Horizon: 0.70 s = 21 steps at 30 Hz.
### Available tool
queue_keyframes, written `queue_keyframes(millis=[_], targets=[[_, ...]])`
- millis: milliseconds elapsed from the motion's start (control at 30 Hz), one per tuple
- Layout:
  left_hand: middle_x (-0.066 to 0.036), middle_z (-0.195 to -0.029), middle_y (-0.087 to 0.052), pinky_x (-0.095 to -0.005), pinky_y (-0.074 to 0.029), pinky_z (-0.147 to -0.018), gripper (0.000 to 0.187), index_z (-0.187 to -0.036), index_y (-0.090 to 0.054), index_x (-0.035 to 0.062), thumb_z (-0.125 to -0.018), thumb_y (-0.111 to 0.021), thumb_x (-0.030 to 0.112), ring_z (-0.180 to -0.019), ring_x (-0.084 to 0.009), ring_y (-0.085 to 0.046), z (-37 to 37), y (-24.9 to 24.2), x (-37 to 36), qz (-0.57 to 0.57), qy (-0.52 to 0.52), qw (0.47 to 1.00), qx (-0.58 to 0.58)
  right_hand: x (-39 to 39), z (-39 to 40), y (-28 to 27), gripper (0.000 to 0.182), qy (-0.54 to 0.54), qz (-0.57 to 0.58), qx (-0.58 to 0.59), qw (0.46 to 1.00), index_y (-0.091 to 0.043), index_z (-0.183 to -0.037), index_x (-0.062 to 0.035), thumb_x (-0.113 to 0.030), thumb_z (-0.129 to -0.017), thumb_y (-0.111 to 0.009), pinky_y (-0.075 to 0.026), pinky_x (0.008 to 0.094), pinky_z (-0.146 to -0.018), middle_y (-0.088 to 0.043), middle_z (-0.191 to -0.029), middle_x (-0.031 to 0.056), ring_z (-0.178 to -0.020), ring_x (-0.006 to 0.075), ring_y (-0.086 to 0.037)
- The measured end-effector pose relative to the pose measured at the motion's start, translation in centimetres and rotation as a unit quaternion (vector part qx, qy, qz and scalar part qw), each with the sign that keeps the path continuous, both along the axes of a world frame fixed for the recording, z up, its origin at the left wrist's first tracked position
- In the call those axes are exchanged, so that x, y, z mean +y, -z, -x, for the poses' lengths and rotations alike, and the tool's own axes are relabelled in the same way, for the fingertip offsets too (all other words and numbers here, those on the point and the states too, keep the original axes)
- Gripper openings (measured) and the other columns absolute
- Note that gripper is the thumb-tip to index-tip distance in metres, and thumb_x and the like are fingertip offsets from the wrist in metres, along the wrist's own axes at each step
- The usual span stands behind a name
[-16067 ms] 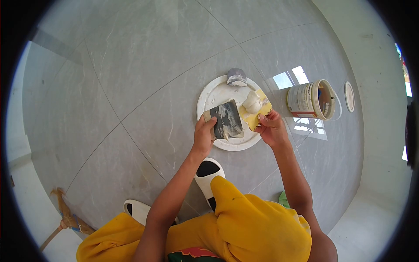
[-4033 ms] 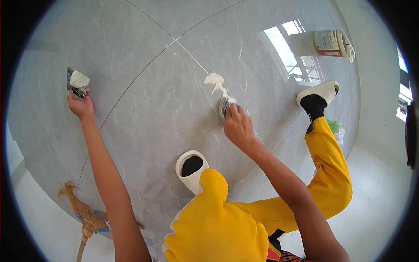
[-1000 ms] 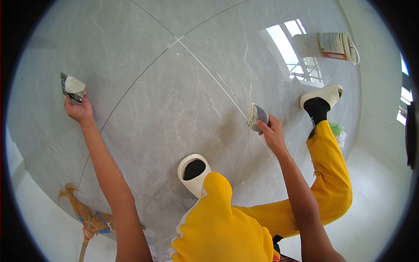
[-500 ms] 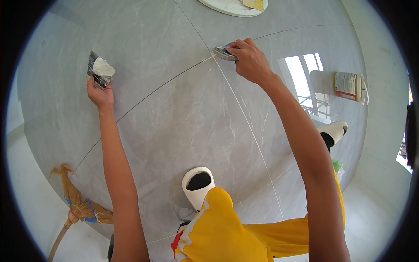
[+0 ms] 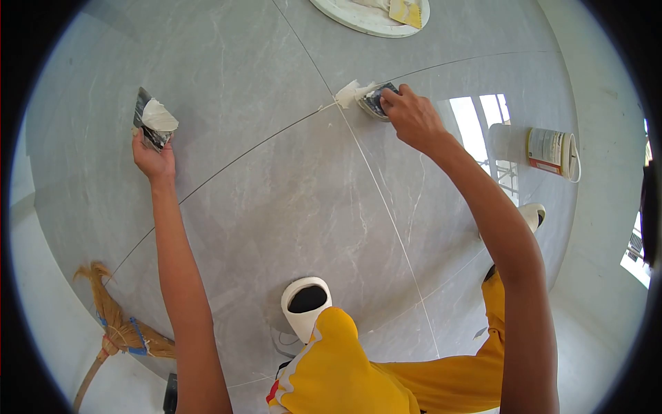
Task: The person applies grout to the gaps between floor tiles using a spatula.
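Observation:
My left hand (image 5: 155,157) is closed around a putty knife (image 5: 143,109), held out over the floor at the left. A thick lump of white grout (image 5: 159,117) sits on its blade. In my right hand (image 5: 414,119) is a dark-faced spreader (image 5: 374,102), tilted at the tile joint right of the crossing. Beside its edge lies a fresh white grout smear (image 5: 350,92) on the crossing of the joints. The joint running toward me (image 5: 386,200) is white, while the other joints (image 5: 258,143) look dark.
A white round lid (image 5: 358,21) with a yellow notched scraper (image 5: 405,12) lies at the top. On its side at the right is a white bucket (image 5: 550,153). A straw broom (image 5: 121,331) rests at lower left. My slippered foot (image 5: 307,303) stands on grey tiles.
My right hand and the spreader have moved right and slightly down, along the joint. A white grout smear now shows at the crossing. The left hand still holds its loaded knife.

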<state>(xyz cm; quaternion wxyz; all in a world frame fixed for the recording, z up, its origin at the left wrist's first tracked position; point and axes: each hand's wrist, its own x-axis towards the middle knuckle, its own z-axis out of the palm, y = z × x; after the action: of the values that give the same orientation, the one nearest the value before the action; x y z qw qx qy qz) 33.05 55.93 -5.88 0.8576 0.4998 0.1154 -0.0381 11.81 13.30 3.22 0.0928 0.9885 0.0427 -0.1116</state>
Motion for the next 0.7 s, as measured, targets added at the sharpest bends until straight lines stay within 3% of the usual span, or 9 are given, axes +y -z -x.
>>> queue_keyframes(millis=[67,167,200,300,333,467,567,633,700], targets=[[-0.008,-0.119,-0.058,-0.0399,-0.051,-0.078,0.037,-0.122,-0.051,0.0039,-0.094,-0.042,0.025,-0.107,-0.0237,-0.058,-0.5,0.1,-0.4,0.000,0.008,1.000,-0.001,-1.0,-0.9,-2.4,0.017,0.045,0.024,0.055,0.997,-0.067,-0.093,-0.0006,0.001,-0.076,-0.062,-0.056,0.0343,-0.069,-0.058,-0.106,0.0033,-0.092,0.0235,-0.057],[-0.008,-0.119,-0.058,-0.0397,-0.050,-0.079,0.037,-0.122,-0.051,0.0042,-0.094,-0.043,0.026,-0.107,-0.0234,-0.058,0.0,-0.1,-0.6,0.012,0.009,1.000,-0.009,-2.9,-0.3,0.8,0.016,0.065,0.011,-0.061,0.996,-0.067,-0.089,-0.0006,0.002,-0.074,-0.062,-0.056,0.0342,-0.070,-0.059,-0.104,0.0038,-0.092,0.0241,-0.057],[-0.008,-0.119,-0.058,-0.0396,-0.050,-0.079,0.037,-0.122,-0.052,0.0043,-0.093,-0.043,0.026,-0.107,-0.0234,-0.058,-0.3,0.1,-0.7,0.016,0.005,1.000,-0.008,-2.2,0.5,1.3,0.011,0.064,-0.007,-0.063,0.996,-0.068,-0.083,0.0000,-0.001,-0.074,-0.062,-0.055,0.0355,-0.071,-0.061,-0.097,0.0067,-0.090,0.0262,-0.059],[-0.007,-0.119,-0.058,-0.0397,-0.049,-0.081,0.037,-0.122,-0.052,0.0049,-0.093,-0.044,0.026,-0.107,-0.0236,-0.058,0.1,0.5,0.1,0.016,0.002,1.000,0.002,-1.9,0.6,-2.6,0.013,0.129,-0.024,0.057,0.990,-0.068,-0.079,0.0015,-0.009,-0.074,-0.062,-0.053,0.0379,-0.071,-0.061,-0.088,0.0113,-0.084,0.0288,-0.060],[-0.007,-0.119,-0.058,-0.0399,-0.049,-0.081,0.037,-0.122,-0.052,0.0051,-0.093,-0.044,0.026,-0.107,-0.0237,-0.058,-0.2,0.3,-0.2,0.019,0.010,1.000,0.001,-3.3,0.5,-3.1,0.021,0.155,-0.071,0.052,0.984,-0.067,-0.080,0.0031,-0.016,-0.075,-0.061,-0.051,0.0420,-0.072,-0.061,-0.085,0.0159,-0.080,0.0324,-0.061],[-0.007,-0.120,-0.057,-0.0408,-0.049,-0.082,0.037,-0.123,-0.051,0.0059,-0.093,-0.044,0.026,-0.108,-0.0241,-0.057,0.2,0.1,-0.8,0.015,-0.007,1.000,0.006,-4.5,-1.5,-0.6,0.028,0.414,-0.141,-0.054,0.897,-0.067,-0.081,0.0034,-0.022,-0.078,-0.056,-0.049,0.0462,-0.075,-0.062,-0.087,0.0202,-0.084,0.0363,-0.062],[-0.007,-0.121,-0.057,-0.0413,-0.048,-0.083,0.037,-0.123,-0.051,0.0060,-0.093,-0.044,0.026,-0.110,-0.0242,-0.056,0.4,-0.4,-0.8,0.011,-0.019,1.000,0.014,1.4,-2.8,1.6,0.027,0.332,-0.106,-0.142,0.927,-0.066,-0.080,0.0028,-0.021,-0.079,-0.055,-0.050,0.0452,-0.076,-0.061,-0.089,0.0214,-0.085,0.0367,-0.062],[-0.007,-0.122,-0.056,-0.0418,-0.048,-0.085,0.037,-0.123,-0.051,0.0056,-0.093,-0.044,0.026,-0.111,-0.0244,-0.056,0.3,-0.7,-1.3,0.007,-0.021,1.000,0.013,7.0,-3.4,1.0,0.031,0.316,-0.175,-0.104,0.927,-0.063,-0.083,0.0032,-0.025,-0.083,-0.050,-0.049,0.0481,-0.076,-0.061,-0.096,0.0224,-0.085,0.0416,-0.061],[-0.008,-0.121,-0.056,-0.0418,-0.049,-0.085,0.036,-0.122,-0.051,0.0051,-0.093,-0.043,0.025,-0.111,-0.0244,-0.056,0.2,-0.6,-1.3,0.027,-0.004,1.000,0.002,12.1,-3.6,2.3,0.023,0.270,-0.174,-0.143,0.936,-0.065,-0.080,0.0041,-0.016,-0.080,-0.053,-0.051,0.0461,-0.073,-0.060,-0.093,0.0237,-0.083,0.0374,-0.062]])
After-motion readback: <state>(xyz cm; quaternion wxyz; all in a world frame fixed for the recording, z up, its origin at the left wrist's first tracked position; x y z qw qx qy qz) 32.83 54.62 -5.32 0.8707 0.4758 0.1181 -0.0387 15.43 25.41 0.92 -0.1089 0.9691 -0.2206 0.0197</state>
